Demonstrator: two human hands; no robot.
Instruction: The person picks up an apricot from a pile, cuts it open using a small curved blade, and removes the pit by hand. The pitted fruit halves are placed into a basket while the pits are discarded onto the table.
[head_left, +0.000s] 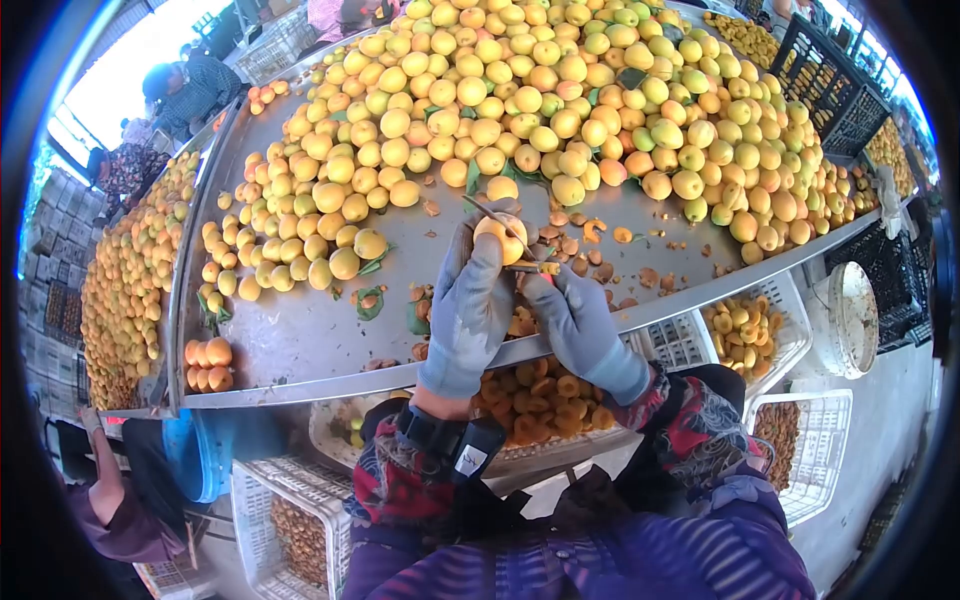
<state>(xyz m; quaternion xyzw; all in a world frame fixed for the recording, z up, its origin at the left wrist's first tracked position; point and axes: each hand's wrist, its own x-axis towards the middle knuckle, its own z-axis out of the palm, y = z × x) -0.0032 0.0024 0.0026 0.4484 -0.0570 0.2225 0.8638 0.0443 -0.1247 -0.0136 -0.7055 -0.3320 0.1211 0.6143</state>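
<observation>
My left hand (466, 315), in a grey glove, is closed around a yellow-orange apricot (497, 243) just above the table's near edge. Close by on the right, my gloved right hand (578, 325) grips a small knife (545, 267) with a yellow handle. Its thin dark blade lies against the apricot, though the fingers hide part of it. Beyond both hands, a large heap of whole apricots (540, 105) covers the far part of the metal table (290, 345). Loose pits and scraps (650, 278) are scattered around the hands. Halved apricots (550, 395) fill a container below the edge.
Another crate of apricot halves (742, 335) and a white bucket (850, 320) stand at right. White crates of pits (835, 425) (250, 510) flank my legs. A blue bucket (197, 455) and a co-worker's arm (105, 490) are at lower left. Black crates (830, 85) sit at far right.
</observation>
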